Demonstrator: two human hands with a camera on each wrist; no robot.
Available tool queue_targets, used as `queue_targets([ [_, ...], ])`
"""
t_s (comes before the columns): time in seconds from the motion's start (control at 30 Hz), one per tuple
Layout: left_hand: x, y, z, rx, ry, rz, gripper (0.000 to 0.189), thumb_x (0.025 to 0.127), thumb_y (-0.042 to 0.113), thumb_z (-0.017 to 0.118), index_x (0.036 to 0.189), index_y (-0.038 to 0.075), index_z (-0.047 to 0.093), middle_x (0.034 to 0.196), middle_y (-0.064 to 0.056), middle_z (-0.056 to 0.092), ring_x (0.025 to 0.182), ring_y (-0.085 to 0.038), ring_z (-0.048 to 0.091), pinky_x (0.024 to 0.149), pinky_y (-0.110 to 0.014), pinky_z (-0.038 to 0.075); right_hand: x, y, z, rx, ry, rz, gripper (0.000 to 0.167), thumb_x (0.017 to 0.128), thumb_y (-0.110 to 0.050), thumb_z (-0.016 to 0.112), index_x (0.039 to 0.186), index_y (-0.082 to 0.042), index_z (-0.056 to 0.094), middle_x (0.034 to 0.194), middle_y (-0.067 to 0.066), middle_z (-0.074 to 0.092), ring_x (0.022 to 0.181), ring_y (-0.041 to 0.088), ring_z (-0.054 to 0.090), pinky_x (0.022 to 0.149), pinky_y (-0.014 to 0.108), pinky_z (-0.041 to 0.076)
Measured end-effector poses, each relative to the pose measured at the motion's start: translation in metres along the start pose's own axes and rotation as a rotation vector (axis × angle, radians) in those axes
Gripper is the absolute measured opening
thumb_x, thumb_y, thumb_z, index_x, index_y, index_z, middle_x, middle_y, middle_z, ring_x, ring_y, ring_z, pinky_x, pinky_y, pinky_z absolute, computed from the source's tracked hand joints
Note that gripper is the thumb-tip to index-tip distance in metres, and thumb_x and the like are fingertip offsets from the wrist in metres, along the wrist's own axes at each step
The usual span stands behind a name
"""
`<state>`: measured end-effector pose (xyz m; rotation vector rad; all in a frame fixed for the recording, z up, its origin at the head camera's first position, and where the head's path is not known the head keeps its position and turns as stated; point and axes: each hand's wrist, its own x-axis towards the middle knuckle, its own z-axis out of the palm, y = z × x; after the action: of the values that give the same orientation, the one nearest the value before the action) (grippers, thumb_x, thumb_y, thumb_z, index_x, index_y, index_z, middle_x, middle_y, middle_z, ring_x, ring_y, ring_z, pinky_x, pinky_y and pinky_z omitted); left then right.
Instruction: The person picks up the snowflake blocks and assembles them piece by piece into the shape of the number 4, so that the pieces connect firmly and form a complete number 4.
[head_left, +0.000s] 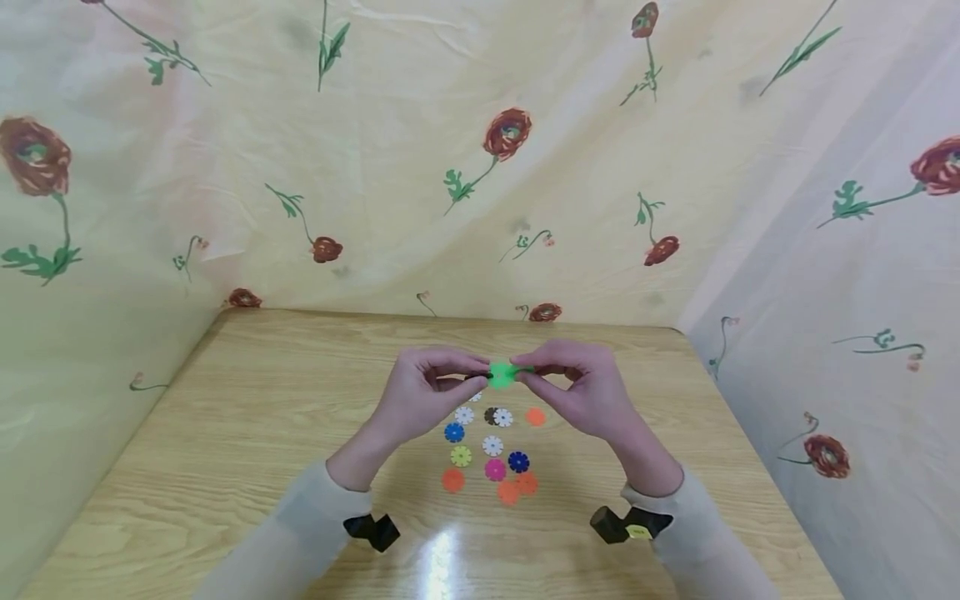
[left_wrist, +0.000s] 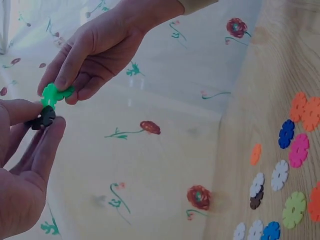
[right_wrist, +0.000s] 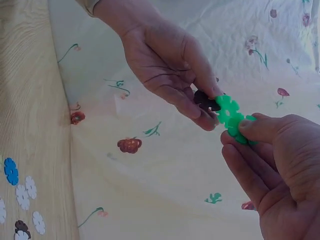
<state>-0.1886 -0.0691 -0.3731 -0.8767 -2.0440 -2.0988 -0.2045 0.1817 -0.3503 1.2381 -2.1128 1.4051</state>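
Observation:
Above the tabletop my left hand [head_left: 427,387] pinches a black notched interlocking disc [left_wrist: 44,119] between thumb and fingers. My right hand [head_left: 581,387] pinches bright green notched discs [right_wrist: 229,112]; in the right wrist view a second green disc [right_wrist: 240,131] shows, partly hidden by the thumb. The black disc meets the edge of the green one; whether their slots are locked together I cannot tell. Both hands are raised close together, fingertips nearly touching around the pieces.
Several loose notched discs lie on the wooden table [head_left: 300,417] below the hands: blue [head_left: 454,432], white [head_left: 492,446], yellow-green [head_left: 461,456], pink [head_left: 495,470], dark blue [head_left: 518,462] and orange [head_left: 453,480]. A flowered cloth [head_left: 390,167] hangs behind and at the sides.

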Motion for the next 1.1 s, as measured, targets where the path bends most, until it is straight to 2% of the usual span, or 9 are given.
queue_targets([
  [0.13, 0.000, 0.000, 0.000, 0.083, 0.029, 0.009, 0.015, 0.092, -0.006, 0.077, 0.106, -0.005, 0.080, 0.108, -0.024, 0.079, 0.094, -0.013, 0.080, 0.082, -0.034, 0.067, 0.000, 0.002, 0.002, -0.010, 0.017, 0.003, 0.035, 0.081, 0.023, 0.077, 0.111, 0.003, 0.079, 0.096, 0.014, 0.079, 0.088, 0.007, 0.076, 0.078, 0.021, 0.065],
  [0.2, 0.000, -0.001, 0.000, 0.116, 0.044, 0.002, 0.015, 0.092, -0.005, 0.078, 0.107, -0.003, 0.081, 0.106, -0.021, 0.080, 0.092, -0.019, 0.081, 0.080, -0.032, 0.067, 0.000, 0.004, 0.002, -0.019, 0.024, 0.010, 0.034, 0.083, 0.020, 0.078, 0.113, 0.004, 0.079, 0.097, 0.014, 0.079, 0.089, 0.007, 0.077, 0.079, 0.022, 0.065],
  [0.33, 0.000, -0.001, -0.001, 0.145, 0.074, -0.029, 0.015, 0.093, -0.002, 0.078, 0.107, -0.001, 0.081, 0.105, -0.019, 0.081, 0.091, -0.034, 0.081, 0.079, -0.030, 0.067, -0.003, 0.009, -0.001, -0.033, 0.029, 0.059, 0.032, 0.089, 0.009, 0.080, 0.119, 0.001, 0.077, 0.104, 0.015, 0.080, 0.090, 0.015, 0.079, 0.083, 0.024, 0.065],
  [0.43, -0.001, -0.001, -0.002, 0.154, 0.087, -0.042, 0.015, 0.093, -0.002, 0.078, 0.108, -0.001, 0.082, 0.105, -0.019, 0.081, 0.091, -0.038, 0.080, 0.079, -0.030, 0.067, -0.008, 0.015, -0.005, -0.037, 0.027, 0.098, 0.031, 0.090, 0.005, 0.080, 0.120, -0.001, 0.077, 0.107, 0.014, 0.080, 0.090, 0.019, 0.079, 0.084, 0.025, 0.065],
  [0.63, -0.002, 0.000, -0.003, 0.154, 0.104, -0.052, 0.014, 0.093, -0.002, 0.078, 0.107, -0.001, 0.082, 0.106, -0.019, 0.081, 0.092, -0.035, 0.081, 0.080, -0.029, 0.067, -0.017, 0.029, -0.011, -0.092, 0.017, 0.141, 0.029, 0.088, 0.011, 0.079, 0.113, -0.004, 0.080, 0.102, 0.014, 0.081, 0.089, 0.008, 0.077, 0.083, 0.023, 0.065],
  [0.73, -0.002, 0.000, -0.003, 0.150, 0.108, -0.048, 0.014, 0.093, -0.002, 0.078, 0.106, -0.001, 0.081, 0.105, -0.020, 0.081, 0.090, -0.026, 0.082, 0.080, -0.030, 0.067, -0.023, 0.037, -0.013, -0.143, 0.014, 0.192, 0.024, 0.089, 0.010, 0.079, 0.108, -0.006, 0.081, 0.100, 0.013, 0.081, 0.088, 0.001, 0.075, 0.081, 0.020, 0.064],
  [0.83, -0.002, 0.001, -0.003, 0.153, 0.110, -0.042, 0.014, 0.093, -0.002, 0.078, 0.106, -0.002, 0.081, 0.104, -0.020, 0.081, 0.088, -0.016, 0.081, 0.080, -0.031, 0.067, -0.028, 0.044, -0.015, -0.187, 0.008, 0.250, 0.019, 0.092, 0.005, 0.078, 0.106, -0.007, 0.082, 0.100, 0.011, 0.082, 0.089, 0.003, 0.075, 0.081, 0.020, 0.064],
  [0.97, -0.003, 0.000, -0.004, 0.163, 0.111, -0.035, 0.013, 0.093, -0.002, 0.078, 0.106, -0.002, 0.081, 0.104, -0.019, 0.081, 0.087, -0.011, 0.080, 0.081, -0.037, 0.068, -0.035, 0.053, -0.018, -0.252, -0.022, 0.321, 0.016, 0.094, 0.000, 0.078, 0.108, -0.008, 0.082, 0.101, 0.007, 0.082, 0.089, 0.014, 0.078, 0.082, 0.033, 0.067],
  [1.1, -0.002, -0.001, -0.005, 0.164, 0.110, -0.029, 0.013, 0.093, -0.002, 0.078, 0.106, -0.001, 0.081, 0.104, -0.019, 0.081, 0.088, -0.019, 0.081, 0.081, -0.036, 0.068, -0.040, 0.062, -0.019, -0.292, -0.055, 0.387, 0.016, 0.095, -0.002, 0.078, 0.109, -0.009, 0.082, 0.103, 0.008, 0.082, 0.091, 0.021, 0.079, 0.084, 0.047, 0.067],
])
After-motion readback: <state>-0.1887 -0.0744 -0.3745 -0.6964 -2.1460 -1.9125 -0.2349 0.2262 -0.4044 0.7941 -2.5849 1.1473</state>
